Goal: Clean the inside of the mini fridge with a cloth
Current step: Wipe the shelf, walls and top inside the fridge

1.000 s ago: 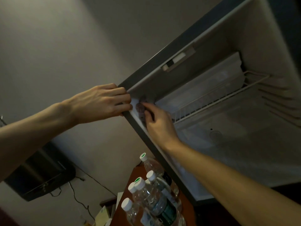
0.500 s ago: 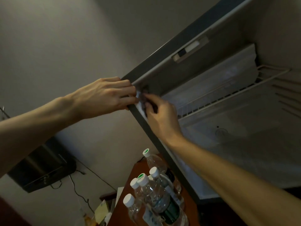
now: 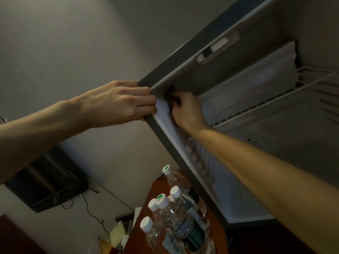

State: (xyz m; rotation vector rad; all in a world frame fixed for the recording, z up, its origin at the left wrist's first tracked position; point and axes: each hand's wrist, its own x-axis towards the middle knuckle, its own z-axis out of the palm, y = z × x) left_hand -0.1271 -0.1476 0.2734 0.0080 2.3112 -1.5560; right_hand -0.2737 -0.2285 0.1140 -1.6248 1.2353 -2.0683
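We brace the fridge corner with flat, pressed-together left hand fingers while our right hand pinches the dark cloth, and we should rub firmly into that corner.

a plain grey-beige painted wall fills the space above and to the left of the fingers, dimly lit and without any decoration. well below the fingers stands a reddish-brown wooden tabletop. to the lower left of the fingers a dark flat rectangular screen sits against the wall, and thin black cables trail from it down the wall. the room light is low, with soft shadow along the wall.
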